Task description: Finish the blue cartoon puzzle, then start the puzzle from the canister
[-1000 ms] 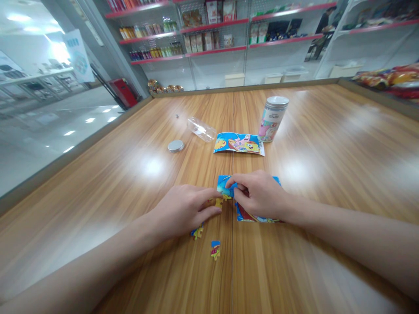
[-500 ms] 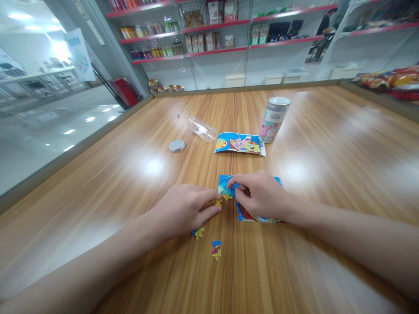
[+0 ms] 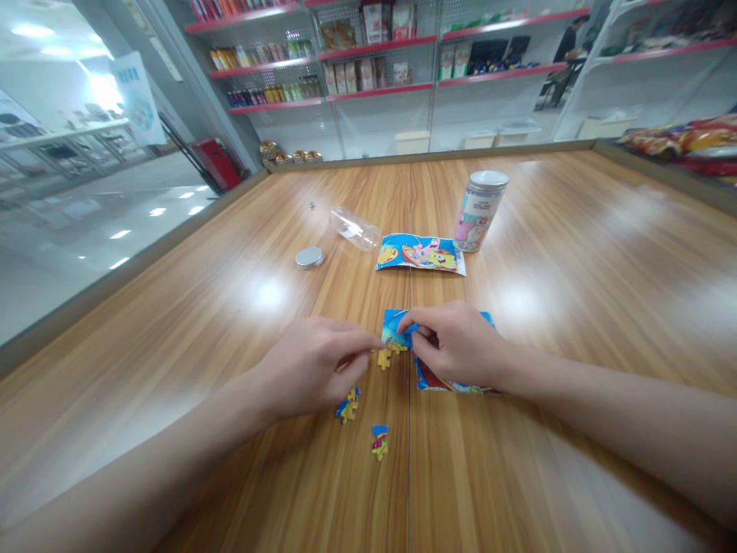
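A partly assembled blue cartoon puzzle (image 3: 482,319) lies flat on the wooden table (image 3: 576,253). My right hand (image 3: 457,343) rests on it, with finger and thumb pinched on a blue piece (image 3: 397,329) at its upper left corner. My left hand (image 3: 314,369) hovers just to the left with its fingers curled, the tips beside a loose yellow piece (image 3: 385,358). I cannot see whether they grip anything. Two more loose pieces lie nearer me: a blue-yellow one (image 3: 348,405) under the left hand's edge, and a blue-red one (image 3: 379,441).
Farther back lie a printed cartoon picture sheet (image 3: 420,253), an upright printed can (image 3: 479,210), a clear tube on its side (image 3: 354,228) and a round metal lid (image 3: 309,257). Snack bags (image 3: 685,142) lie at the far right edge. Store shelves stand behind.
My left hand has lifted and curled its fingers, drawing back a little and uncovering the yellow piece and the blue-yellow piece. The right hand has stayed on the puzzle corner.
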Demonstrator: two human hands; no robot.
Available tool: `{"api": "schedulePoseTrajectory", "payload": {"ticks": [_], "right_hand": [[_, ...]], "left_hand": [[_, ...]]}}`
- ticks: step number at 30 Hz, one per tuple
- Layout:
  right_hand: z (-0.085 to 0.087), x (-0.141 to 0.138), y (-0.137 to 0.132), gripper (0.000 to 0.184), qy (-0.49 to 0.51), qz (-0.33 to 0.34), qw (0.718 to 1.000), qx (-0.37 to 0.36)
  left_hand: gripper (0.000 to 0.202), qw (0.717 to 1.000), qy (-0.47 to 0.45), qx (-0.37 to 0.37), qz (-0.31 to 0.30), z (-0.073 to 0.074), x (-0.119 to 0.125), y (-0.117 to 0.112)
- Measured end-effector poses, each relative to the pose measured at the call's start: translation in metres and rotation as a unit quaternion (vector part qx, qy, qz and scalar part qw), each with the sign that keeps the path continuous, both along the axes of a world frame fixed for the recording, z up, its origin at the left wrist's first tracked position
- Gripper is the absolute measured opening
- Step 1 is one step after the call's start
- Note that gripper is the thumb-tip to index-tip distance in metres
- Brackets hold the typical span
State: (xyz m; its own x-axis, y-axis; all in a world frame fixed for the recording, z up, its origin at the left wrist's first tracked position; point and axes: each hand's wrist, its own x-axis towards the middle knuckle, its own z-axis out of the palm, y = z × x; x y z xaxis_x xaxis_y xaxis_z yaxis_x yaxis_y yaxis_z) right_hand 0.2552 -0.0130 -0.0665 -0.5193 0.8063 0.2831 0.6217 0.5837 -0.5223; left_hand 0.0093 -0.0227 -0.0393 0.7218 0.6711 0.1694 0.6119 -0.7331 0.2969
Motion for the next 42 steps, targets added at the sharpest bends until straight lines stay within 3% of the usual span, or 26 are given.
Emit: {"api": "schedulePoseTrajectory", "payload": {"ticks": [3, 9, 15, 22, 27, 31, 35, 37, 42], "right_hand": [[-0.001, 0.0, 0.0, 0.024, -0.007, -0.004, 1.0, 0.002], [-0.001, 0.0, 0.0, 0.025, -0.007, 0.004, 1.0, 0.003], [0.0, 0.002, -0.001, 0.026, -0.017, 0.019, 1.0, 0.004], [-0.001, 0.001, 0.001, 0.026, -0.021, 0.023, 0.999, 0.012], [-0.001, 0.001, 0.001, 0.027, -0.026, 0.015, 1.0, 0.002], [0.0, 0.002, 0.001, 0.027, -0.025, 0.014, 1.0, -0.007], [0.0, 0.003, 0.001, 0.026, -0.028, 0.014, 0.999, -0.007], [0.0, 0.003, 0.001, 0.026, -0.03, 0.011, 0.999, -0.008], [-0.001, 0.002, 0.002, 0.026, -0.038, 0.005, 0.999, -0.009]], "left_hand": [[0.025, 0.997, 0.048, -0.023, -0.047, 0.001, -0.001, -0.002], [0.04, 0.999, -0.009, 0.024, 0.019, 0.0, -0.003, -0.001], [0.03, 0.999, 0.026, -0.004, -0.041, -0.002, 0.0, 0.001], [0.027, 0.998, -0.035, 0.042, 0.028, -0.005, -0.002, 0.004], [0.02, 0.988, -0.073, 0.13, 0.039, -0.011, -0.01, 0.014], [0.018, 0.965, -0.01, 0.26, 0.035, 0.003, -0.025, 0.015], [0.017, 0.92, 0.072, 0.38, 0.067, 0.029, -0.044, 0.004], [0.018, 0.905, 0.102, 0.405, 0.087, 0.034, -0.055, -0.008], [0.025, 0.897, 0.129, 0.394, 0.153, 0.015, -0.083, -0.056]]}}
